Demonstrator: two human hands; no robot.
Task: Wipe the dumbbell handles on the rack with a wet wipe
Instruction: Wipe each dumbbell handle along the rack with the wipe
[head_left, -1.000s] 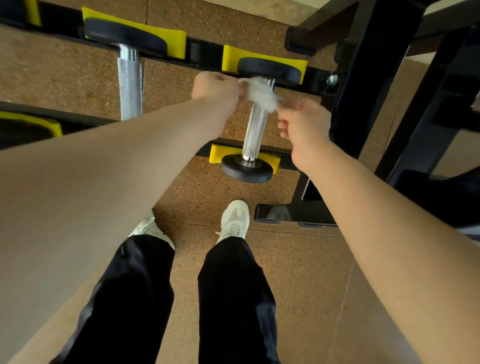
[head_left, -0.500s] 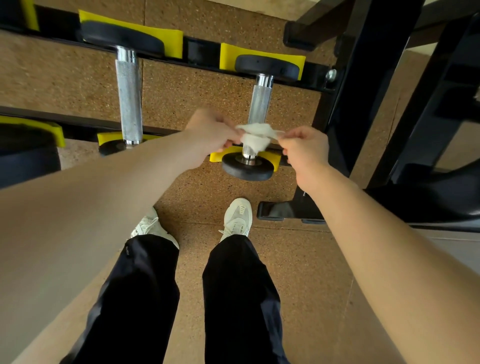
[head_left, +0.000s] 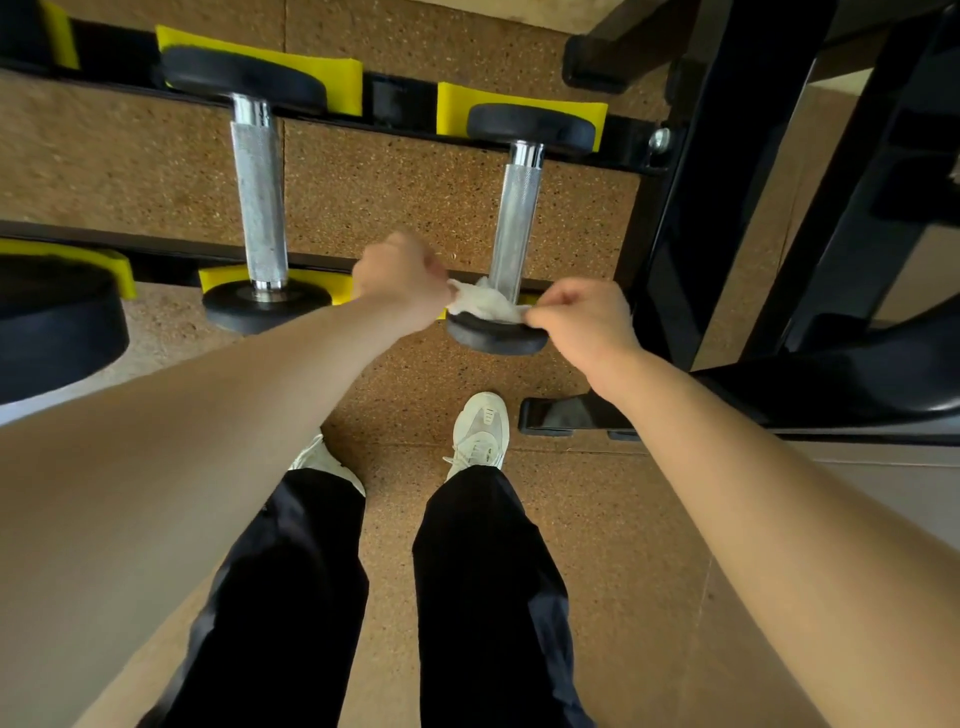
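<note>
Wipe (head_left: 485, 306) between left hand (head_left: 400, 283) and right hand (head_left: 582, 317), at handle (head_left: 514, 218) lower edge

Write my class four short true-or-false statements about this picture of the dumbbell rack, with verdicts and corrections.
1. The left hand and the right hand both pinch the wet wipe. True.
2. The wipe sits at the far end of the handle. False: it is at the near end of the handle, by the near weight head.
3. Another dumbbell lies on the rack to the left. True.
4. The rack's cradles are red. False: the cradles are yellow.
</note>
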